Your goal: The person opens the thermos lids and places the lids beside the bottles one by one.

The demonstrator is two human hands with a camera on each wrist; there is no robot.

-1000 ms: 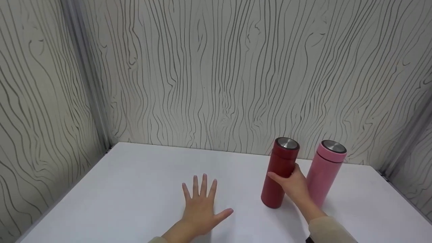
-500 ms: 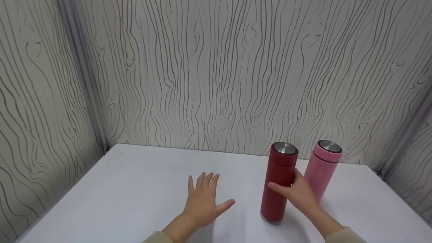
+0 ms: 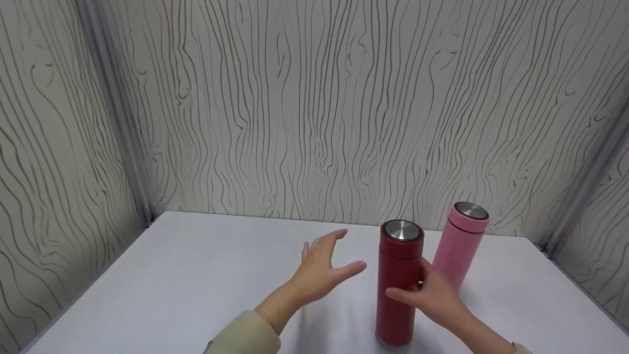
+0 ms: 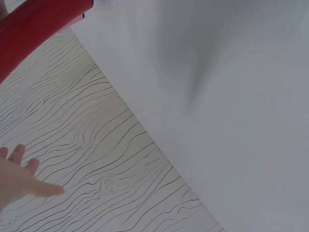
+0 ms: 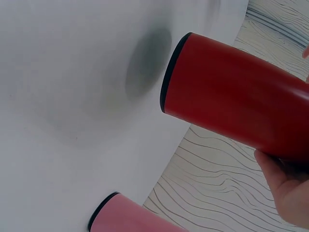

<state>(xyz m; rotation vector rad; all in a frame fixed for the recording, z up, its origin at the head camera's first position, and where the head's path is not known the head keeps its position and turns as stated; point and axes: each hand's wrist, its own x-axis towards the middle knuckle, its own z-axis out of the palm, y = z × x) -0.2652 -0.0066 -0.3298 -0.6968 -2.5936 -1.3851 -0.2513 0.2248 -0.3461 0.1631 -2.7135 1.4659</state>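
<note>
My right hand (image 3: 437, 297) grips a red thermos bottle (image 3: 399, 265) around its body from the right, thumb across the near side. The bottle is upright in the head view, with a silver disc on its top. In the right wrist view the dark base of the red thermos (image 5: 231, 92) hangs above the table, apart from its shadow. To its left, my left hand (image 3: 319, 270) is raised above the table with fingers spread in a loose curve, touching nothing. Behind my right hand stands a pink thermos bottle (image 3: 457, 250), its lower part partly hidden.
The white table (image 3: 196, 285) reaches back to a wall panel (image 3: 295, 108) with a wood-grain pattern. Similar panels rise at the left and right, with grey metal posts (image 3: 115, 113) at the corners.
The red thermos has come toward me and slightly left in my right hand. My left hand has risen, turned and moved right toward it, fingers less straight. The pink thermos still stands.
</note>
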